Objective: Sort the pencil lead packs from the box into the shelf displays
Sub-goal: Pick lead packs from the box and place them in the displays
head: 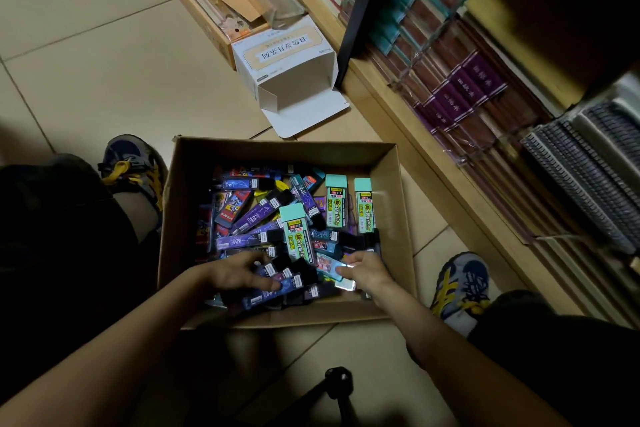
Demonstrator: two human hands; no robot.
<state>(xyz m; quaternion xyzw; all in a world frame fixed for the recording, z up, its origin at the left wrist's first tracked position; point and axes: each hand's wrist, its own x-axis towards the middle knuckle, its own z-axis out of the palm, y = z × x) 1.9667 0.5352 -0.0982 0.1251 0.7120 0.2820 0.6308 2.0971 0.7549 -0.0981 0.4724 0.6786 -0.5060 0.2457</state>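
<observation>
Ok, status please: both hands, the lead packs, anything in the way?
Left hand on purple packs, grip unclear. Right hand pinches a pale pack. Packs lie mixed in the box. White carton beyond it, beside the shelf.

Brown cardboard box (277, 154) open on floor (104, 62); purple, teal lead packs (294, 229) jumbled inside.

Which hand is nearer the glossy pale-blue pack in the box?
Right. The right hand touches the glossy pale-blue pack; the left hand rests on purple packs to its left.
</observation>
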